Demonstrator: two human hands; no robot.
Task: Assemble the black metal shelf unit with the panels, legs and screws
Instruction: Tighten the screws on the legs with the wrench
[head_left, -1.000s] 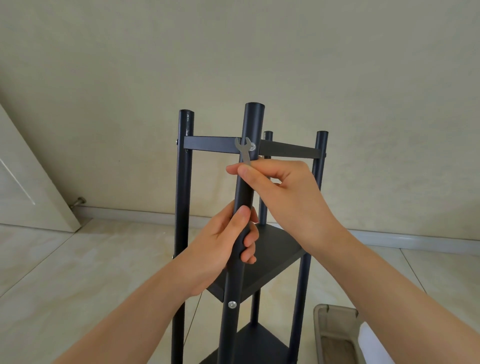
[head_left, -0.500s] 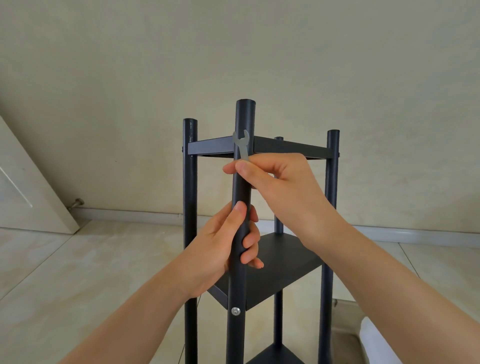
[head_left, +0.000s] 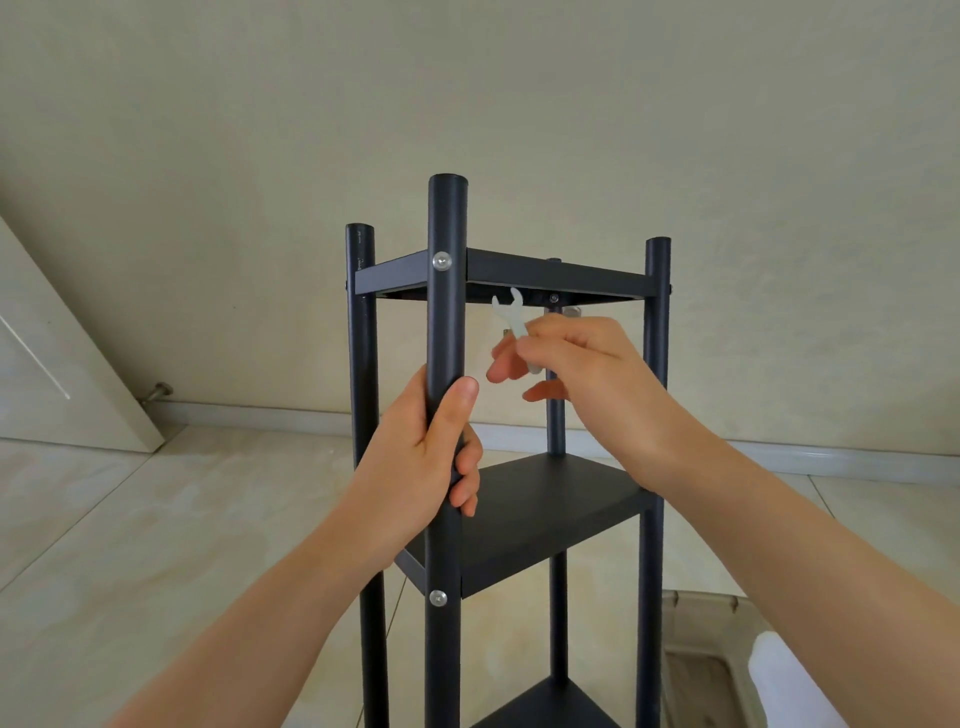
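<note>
The black metal shelf unit (head_left: 519, 509) stands upright on the tiled floor (head_left: 156, 519), filling the centre of the view, with its top panel (head_left: 561, 273), a middle panel (head_left: 540, 514) and a lower panel (head_left: 545, 706) already hung between four legs. The left hand (head_left: 421, 467) wraps its fingers and thumb round the near leg (head_left: 445, 322), just below the silver screw (head_left: 441, 261) that fastens the top panel. At about three o'clock from that leg, the right hand (head_left: 582, 364) pinches the shank of a small flat spanner (head_left: 513, 317) between thumb and fingertips, its other fingers loosely spread; the spanner's open end points up toward the underside of the top panel, near a fastener (head_left: 554, 298) on the far leg (head_left: 556, 415) but apart from it. The step in hand appears to be tightening the top panel's fixings. The next move likely calls for seating the spanner squarely on that fastener while the left hand steadies the frame. A pale bin (head_left: 701, 649) sits at five o'clock.
</note>
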